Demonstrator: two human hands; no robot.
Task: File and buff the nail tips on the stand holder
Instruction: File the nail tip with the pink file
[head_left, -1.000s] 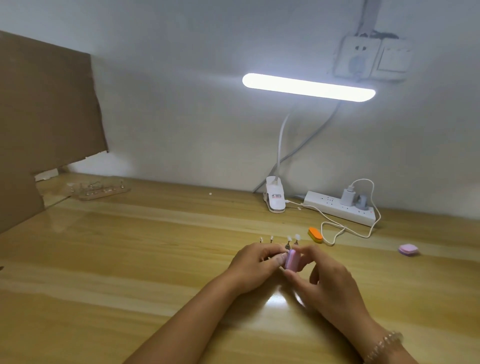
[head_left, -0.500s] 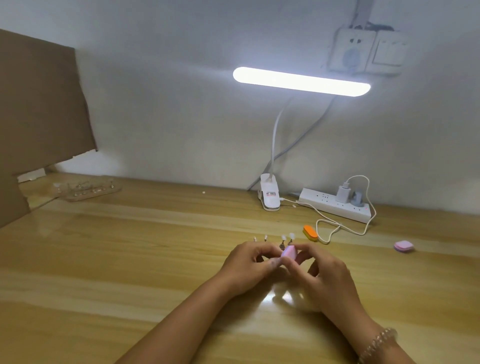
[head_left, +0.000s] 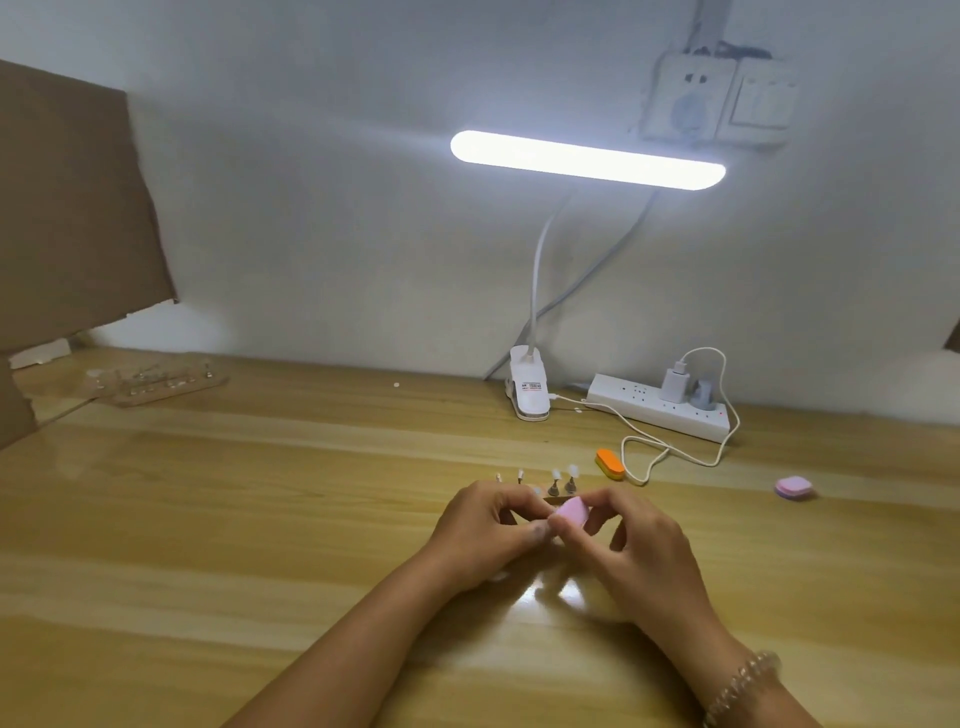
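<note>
Buffing step, by the look of it: small pink foam buffer block (head_left: 570, 512) pinched between right hand (head_left: 639, 551) fingers, touching left hand (head_left: 483, 530) fingers, curled close, their hold hidden. Clear nail tips (head_left: 572, 470) upright on metal-peg stand holder (head_left: 553, 489) just behind, on pale wooden counter (head_left: 260, 519). Next calls for short, light strokes.
</note>
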